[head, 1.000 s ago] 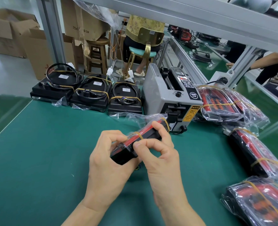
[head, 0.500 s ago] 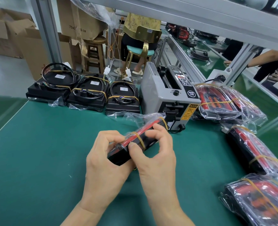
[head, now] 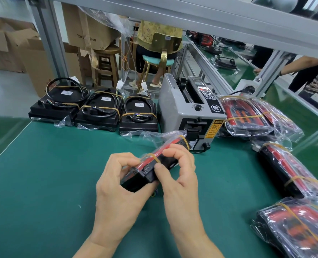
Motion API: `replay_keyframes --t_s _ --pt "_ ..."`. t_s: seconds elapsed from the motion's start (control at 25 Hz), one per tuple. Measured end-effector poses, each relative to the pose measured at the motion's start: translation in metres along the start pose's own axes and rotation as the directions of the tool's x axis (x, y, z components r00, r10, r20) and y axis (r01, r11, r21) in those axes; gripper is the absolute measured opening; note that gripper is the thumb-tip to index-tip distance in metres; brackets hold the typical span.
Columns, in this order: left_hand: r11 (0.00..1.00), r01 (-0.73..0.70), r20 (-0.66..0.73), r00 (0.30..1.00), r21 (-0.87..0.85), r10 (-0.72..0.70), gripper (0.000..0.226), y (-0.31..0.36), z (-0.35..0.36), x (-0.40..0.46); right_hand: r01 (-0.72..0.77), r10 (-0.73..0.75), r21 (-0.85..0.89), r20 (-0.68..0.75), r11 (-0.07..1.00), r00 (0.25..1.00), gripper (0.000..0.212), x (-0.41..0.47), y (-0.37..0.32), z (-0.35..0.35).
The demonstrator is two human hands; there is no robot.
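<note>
We hold the bagged black-and-red unit over the green mat, tilted so that its far end points toward the grey tape dispenser. Our left hand is curled round the near end from below. Our right hand pinches the middle, thumb on the near face and fingertips on top, right beside the yellow rubber band that crosses the bag there. A second band sits near the far end, so we judge the banding nearly done. Both loops are on, and what seems left is to seat the near one and lay the unit with the bagged packs at the right, which wear the same bands. Three black units with coiled cables line the back edge; we cannot say whether they are waiting for bags. Our fingers cover part of the near band, so we cannot tell whether it lies flat or a finger is hooked beneath it. Our left palm hides the unit's underside, a few coloured wire ends peep out below, and the lowest pack is cut off by the frame edge.
</note>
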State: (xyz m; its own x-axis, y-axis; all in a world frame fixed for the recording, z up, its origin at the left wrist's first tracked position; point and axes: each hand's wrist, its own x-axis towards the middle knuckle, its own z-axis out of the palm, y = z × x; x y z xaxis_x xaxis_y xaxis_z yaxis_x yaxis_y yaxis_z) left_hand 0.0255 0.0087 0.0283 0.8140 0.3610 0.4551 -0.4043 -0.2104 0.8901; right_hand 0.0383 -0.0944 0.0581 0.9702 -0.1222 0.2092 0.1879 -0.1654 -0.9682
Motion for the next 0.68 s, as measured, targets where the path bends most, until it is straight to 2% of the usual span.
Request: replay_keyframes --t_s 0.08,0.24,0.32,0.4,0.52,0.68 --pt "1.000 -0.003 -0.002 1.000 -0.014 0.003 0.038 -0.001 0.000 0.001 0.024 -0.023 -0.039 0.038 0.999 0.999 0.026 -0.001 -0.002 0.000" --pt "1.000 -0.022 0.016 1.000 0.004 0.022 0.043 -0.005 -0.001 0.001 0.069 -0.048 -0.212 0.105 0.975 0.993 0.048 -0.010 -0.004 0.007" --pt "1.000 -0.015 0.009 1.000 0.002 0.015 0.042 -0.005 -0.001 0.001 0.047 -0.025 -0.175 0.128 0.983 0.991 0.050 -0.005 -0.005 0.001" --pt "1.000 -0.002 0.005 1.000 -0.015 0.002 0.041 -0.003 0.001 0.001 0.002 0.008 -0.078 0.138 0.997 0.990 0.046 0.005 -0.006 -0.008" --pt "1.000 -0.012 -0.004 1.000 -0.011 0.012 0.041 -0.001 0.003 -0.001 0.037 -0.015 -0.154 0.137 0.987 0.990 0.027 0.013 -0.009 -0.013" --pt "0.999 0.020 -0.023 1.000 -0.029 -0.021 0.041 -0.002 0.003 0.000 0.046 -0.028 -0.136 0.135 0.990 0.990 0.026 0.013 -0.006 -0.007"
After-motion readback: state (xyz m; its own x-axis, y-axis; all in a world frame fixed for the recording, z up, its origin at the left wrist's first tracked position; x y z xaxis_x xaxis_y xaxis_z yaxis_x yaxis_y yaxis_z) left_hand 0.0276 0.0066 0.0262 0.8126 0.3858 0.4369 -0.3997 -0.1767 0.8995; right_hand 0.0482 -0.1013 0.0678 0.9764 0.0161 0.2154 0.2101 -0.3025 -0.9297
